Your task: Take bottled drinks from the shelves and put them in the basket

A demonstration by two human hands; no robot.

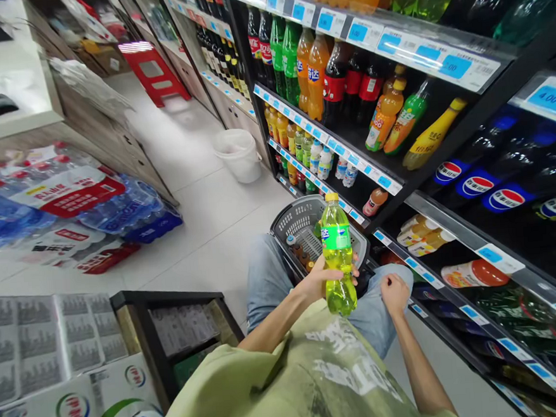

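Note:
My left hand [321, 279] is wrapped round a green soda bottle [336, 242] with a yellow cap, holding it upright in front of my knees. Behind the bottle stands a grey shopping basket [298, 220] with several small bottles lying in it. My right hand [394, 293] rests closed on my right knee, with nothing visible in it. I am crouched in jeans and a green shirt before a drinks shelf [381, 182].
The black shelf unit on the right carries many soda and juice bottles with blue price tags [455, 66]. A white bucket [238, 154] and a red stool [154, 71] stand down the aisle. Shrink-wrapped water packs [68, 198] lie left, cartons [57, 389] near left.

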